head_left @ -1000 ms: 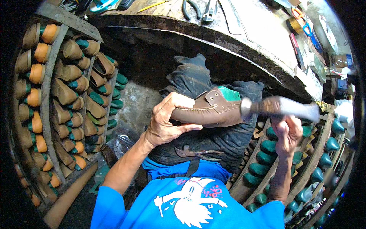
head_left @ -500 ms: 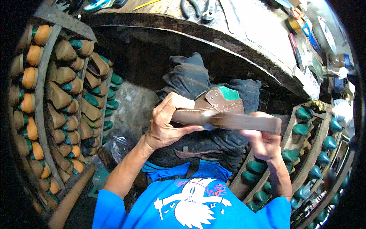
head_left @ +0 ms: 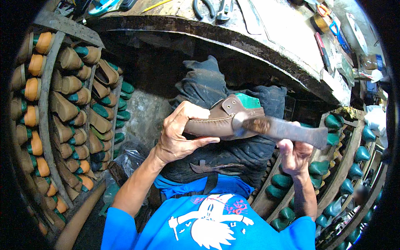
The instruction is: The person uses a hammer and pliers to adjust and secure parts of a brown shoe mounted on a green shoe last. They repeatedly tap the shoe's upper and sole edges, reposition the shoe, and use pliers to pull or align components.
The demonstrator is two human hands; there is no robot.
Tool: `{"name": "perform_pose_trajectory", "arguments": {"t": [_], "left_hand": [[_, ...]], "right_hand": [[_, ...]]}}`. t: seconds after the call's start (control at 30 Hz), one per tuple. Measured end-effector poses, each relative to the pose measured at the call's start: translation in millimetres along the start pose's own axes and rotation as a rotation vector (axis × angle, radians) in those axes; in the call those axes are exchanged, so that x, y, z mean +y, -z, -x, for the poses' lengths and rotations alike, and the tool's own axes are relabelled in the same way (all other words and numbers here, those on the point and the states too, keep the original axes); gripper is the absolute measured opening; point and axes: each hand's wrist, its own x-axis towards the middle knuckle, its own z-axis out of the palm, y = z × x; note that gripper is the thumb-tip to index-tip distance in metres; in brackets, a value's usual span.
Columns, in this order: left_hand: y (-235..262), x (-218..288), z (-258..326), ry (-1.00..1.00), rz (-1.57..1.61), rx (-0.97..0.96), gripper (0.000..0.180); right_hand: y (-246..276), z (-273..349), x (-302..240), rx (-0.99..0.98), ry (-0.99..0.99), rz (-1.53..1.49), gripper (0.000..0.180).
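Observation:
A brown leather shoe [head_left: 209, 126] with pale stitching and lace eyelets lies on its side above my lap, its toe to the left. A green shoe last [head_left: 248, 100] shows inside its opening. My left hand [head_left: 182, 131] is closed around the toe, thumb below and fingers above. In my right hand [head_left: 296, 152] is a hammer [head_left: 287, 130], blurred by motion; its rounded end overlaps the side of the shoe, and I cannot tell whether it touches.
A wooden workbench [head_left: 287, 39] curves across the far side, bearing pliers [head_left: 203, 9], an adjustable wrench [head_left: 225, 10] and scissors [head_left: 329, 18]. On the left stands a rack [head_left: 53, 83] of brown and orange shoes; green lasts [head_left: 320, 167] fill a rack at right.
The hammer has swung, its rounded end shifting right along the shoe and its other end moving right and down. My left hand and the shoe have shifted slightly left.

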Motion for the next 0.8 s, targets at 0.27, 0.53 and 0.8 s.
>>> {"name": "perform_pose_trajectory", "arguments": {"t": [0.27,0.53,0.8], "left_hand": [[1.2,2.0,-1.6,0.007,0.014,-0.022,0.062],[0.9,2.9,0.3,-0.036,-0.01,-0.034,0.064],[0.5,4.9,0.5,-0.028,-0.012,-0.029,0.064]], "right_hand": [[11.2,1.2,-2.4,-0.005,0.017,0.21,0.034],[16.8,-9.2,-7.4,-0.058,0.041,0.258,0.027],[13.3,-8.5,-0.6,-0.006,0.125,0.301,0.034]]}}
